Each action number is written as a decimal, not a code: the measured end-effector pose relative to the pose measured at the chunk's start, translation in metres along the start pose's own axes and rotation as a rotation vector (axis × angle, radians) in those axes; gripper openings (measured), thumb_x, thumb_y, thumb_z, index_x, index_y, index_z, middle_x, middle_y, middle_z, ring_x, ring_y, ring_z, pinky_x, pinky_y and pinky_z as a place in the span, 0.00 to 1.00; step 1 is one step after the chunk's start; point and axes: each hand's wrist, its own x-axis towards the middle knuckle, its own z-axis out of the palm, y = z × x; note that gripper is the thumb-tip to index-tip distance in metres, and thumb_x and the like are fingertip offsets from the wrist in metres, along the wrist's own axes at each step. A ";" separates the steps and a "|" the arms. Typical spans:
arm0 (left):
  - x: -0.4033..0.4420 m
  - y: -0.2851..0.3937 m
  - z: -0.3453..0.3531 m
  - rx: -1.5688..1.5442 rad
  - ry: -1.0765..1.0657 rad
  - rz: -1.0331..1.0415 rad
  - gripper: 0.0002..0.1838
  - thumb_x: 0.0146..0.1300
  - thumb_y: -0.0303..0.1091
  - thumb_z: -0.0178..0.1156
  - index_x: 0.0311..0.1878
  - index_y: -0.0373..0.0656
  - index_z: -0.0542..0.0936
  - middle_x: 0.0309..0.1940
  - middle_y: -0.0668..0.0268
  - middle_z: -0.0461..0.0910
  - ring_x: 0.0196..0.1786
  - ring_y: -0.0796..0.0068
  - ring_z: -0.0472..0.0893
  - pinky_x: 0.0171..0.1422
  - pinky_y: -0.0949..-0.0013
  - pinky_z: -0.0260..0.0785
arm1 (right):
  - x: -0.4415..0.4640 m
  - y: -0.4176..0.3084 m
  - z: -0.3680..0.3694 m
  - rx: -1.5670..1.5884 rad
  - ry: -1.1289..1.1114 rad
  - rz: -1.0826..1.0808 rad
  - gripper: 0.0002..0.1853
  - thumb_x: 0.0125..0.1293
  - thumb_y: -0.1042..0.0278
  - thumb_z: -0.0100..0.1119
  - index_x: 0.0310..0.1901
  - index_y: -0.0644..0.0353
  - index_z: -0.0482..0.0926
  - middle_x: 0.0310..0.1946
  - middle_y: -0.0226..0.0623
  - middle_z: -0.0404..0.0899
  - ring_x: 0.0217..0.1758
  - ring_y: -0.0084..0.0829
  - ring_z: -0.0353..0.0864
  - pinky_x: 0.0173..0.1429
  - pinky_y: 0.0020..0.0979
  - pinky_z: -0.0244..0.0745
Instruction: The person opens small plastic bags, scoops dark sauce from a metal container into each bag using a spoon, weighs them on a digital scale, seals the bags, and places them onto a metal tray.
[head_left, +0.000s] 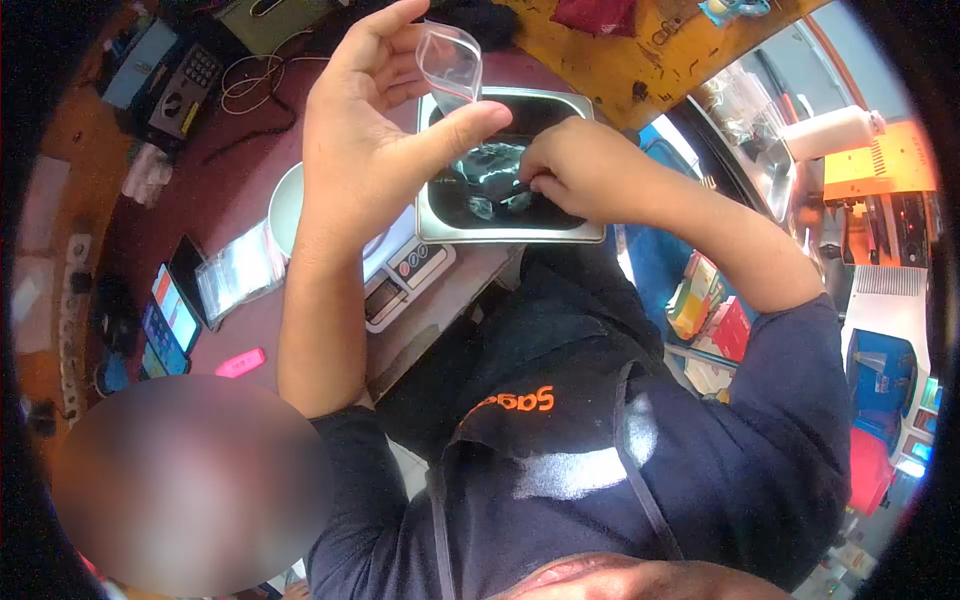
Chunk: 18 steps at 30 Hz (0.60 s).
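Observation:
My left hand (375,130) is raised beside a steel pan (515,236), its fingers and thumb around a small clear plastic bag (450,62). The bag's mouth gapes, and I make out nothing inside it. My right hand (590,170) reaches down into the pan with its fingers pinched together. Whatever those fingertips hold, if anything, is hidden. Inside the pan, shiny, see-through material (490,170) lies over a dark interior; its kind is unclear. A kitchen scale (425,262) with buttons and a display sits partly behind my left wrist.
Left of my forearm are a pale bowl (286,210), a stack of clear bags (240,268), a lit phone (172,315) and a pink object (240,362). A keypad box (185,90) and cables stand farther back. Another person, blurred (190,480), is at lower left.

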 end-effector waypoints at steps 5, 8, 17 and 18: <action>-0.001 -0.042 -0.016 -0.080 -0.071 0.128 0.40 0.48 0.22 0.75 0.66 0.34 0.68 0.57 0.52 0.77 0.59 0.66 0.77 0.64 0.66 0.71 | -0.002 0.004 -0.005 0.145 0.093 -0.030 0.08 0.53 0.71 0.59 0.33 0.63 0.84 0.31 0.46 0.84 0.38 0.46 0.84 0.44 0.41 0.79; 0.002 -0.050 -0.023 -0.071 -0.054 0.245 0.37 0.50 0.21 0.72 0.65 0.34 0.69 0.58 0.51 0.77 0.61 0.65 0.77 0.61 0.67 0.73 | -0.006 0.004 -0.009 0.177 0.106 -0.008 0.08 0.54 0.72 0.61 0.34 0.67 0.83 0.31 0.46 0.83 0.35 0.41 0.84 0.42 0.34 0.78; 0.000 -0.048 -0.036 -0.124 0.038 0.190 0.40 0.45 0.21 0.76 0.64 0.30 0.70 0.54 0.52 0.78 0.56 0.68 0.78 0.63 0.68 0.72 | -0.028 0.020 -0.009 0.593 0.167 0.156 0.07 0.61 0.73 0.61 0.39 0.67 0.83 0.32 0.35 0.84 0.36 0.22 0.82 0.44 0.26 0.76; -0.001 -0.049 -0.036 -0.121 0.040 0.172 0.40 0.45 0.22 0.77 0.64 0.30 0.70 0.54 0.53 0.78 0.56 0.68 0.79 0.63 0.68 0.72 | -0.032 0.023 -0.007 0.593 0.169 0.158 0.07 0.61 0.73 0.61 0.39 0.67 0.83 0.32 0.35 0.84 0.36 0.22 0.82 0.44 0.26 0.76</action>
